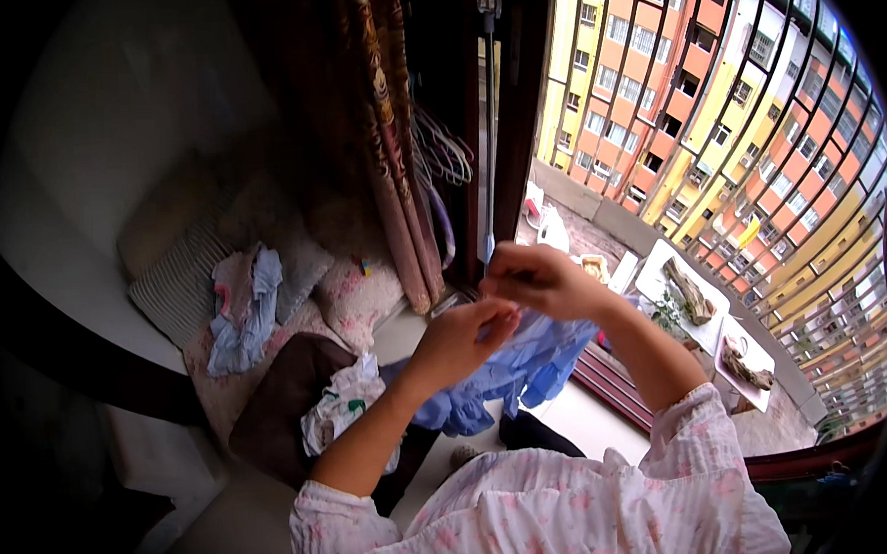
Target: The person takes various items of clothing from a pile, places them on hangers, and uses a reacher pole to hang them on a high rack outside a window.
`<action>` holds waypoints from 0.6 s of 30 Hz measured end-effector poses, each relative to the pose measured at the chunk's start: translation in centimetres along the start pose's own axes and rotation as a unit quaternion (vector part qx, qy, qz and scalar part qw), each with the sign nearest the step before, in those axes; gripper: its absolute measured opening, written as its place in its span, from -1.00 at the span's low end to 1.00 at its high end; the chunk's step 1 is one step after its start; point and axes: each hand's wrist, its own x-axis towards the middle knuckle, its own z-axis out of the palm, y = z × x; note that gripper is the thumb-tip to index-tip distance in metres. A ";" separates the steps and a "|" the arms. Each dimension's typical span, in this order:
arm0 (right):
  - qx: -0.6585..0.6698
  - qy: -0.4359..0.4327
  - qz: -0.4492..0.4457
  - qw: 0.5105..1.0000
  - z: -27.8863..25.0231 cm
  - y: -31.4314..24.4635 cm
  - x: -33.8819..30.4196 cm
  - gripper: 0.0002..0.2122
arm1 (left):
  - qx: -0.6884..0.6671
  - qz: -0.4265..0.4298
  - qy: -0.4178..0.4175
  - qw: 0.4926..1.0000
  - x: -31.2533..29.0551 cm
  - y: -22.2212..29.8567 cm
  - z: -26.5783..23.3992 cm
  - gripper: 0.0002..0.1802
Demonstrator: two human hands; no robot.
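Observation:
Light blue ruffled cloth [527,365], which looks like a garment, hangs just below and behind my two hands. My right hand [541,279] is closed in a pinch, its fingers bent over at the top. Beside it, slightly lower and to the left, my left hand [463,343] is also closed, fingers curled with the thumb near them. The fingertips of both hands nearly meet, and they hide whatever is pinched there. A thin upright metal rod [491,116] rises behind my right hand.
A white garment [342,405] lies on a brown seat [276,413] at left; a blue and pink garment [247,305] rests on cushions behind. Clothes hangers [440,148] hang by the curtain [384,151]. Beyond the doorway, driftwood [690,291] sits on white trays near window bars [715,146].

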 end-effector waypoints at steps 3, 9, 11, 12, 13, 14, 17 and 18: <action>0.053 -0.066 -0.032 0.996 -0.7 1.9 1.7 -0.84 | -0.122 -0.073 -0.038 0.989 0.7 -1.1 0.1 -0.79; 0.181 0.050 0.053 0.981 -9.2 14.4 9.4 -0.78 | -0.206 -0.224 -0.043 0.952 2.4 -2.1 -1.4 -0.87; 0.030 0.204 0.090 0.974 -12.8 22.2 12.1 -0.76 | -0.140 -0.151 -0.008 0.979 3.5 -1.7 -1.7 -0.81; -0.060 0.256 0.095 0.960 -14.1 26.3 13.2 -0.71 | -0.125 -0.170 -0.009 0.977 3.7 -1.7 -1.6 -0.81; -0.116 0.284 0.095 0.947 -14.6 30.1 14.5 -0.65 | -0.104 -0.192 0.006 0.976 3.8 -1.8 -1.7 -0.78; -0.168 0.310 0.096 0.931 -14.7 33.0 15.8 -0.58 | -0.130 -0.209 0.038 0.968 3.7 -2.2 -1.7 -0.76; -0.173 0.312 0.099 0.929 -13.1 37.0 19.1 -0.53 | -0.191 -0.298 0.105 0.929 2.3 -3.6 -2.2 -0.77; -0.169 0.317 0.109 0.927 -12.9 38.1 19.5 -0.56 | -0.144 -0.259 0.130 0.946 2.9 -2.8 -3.0 -0.79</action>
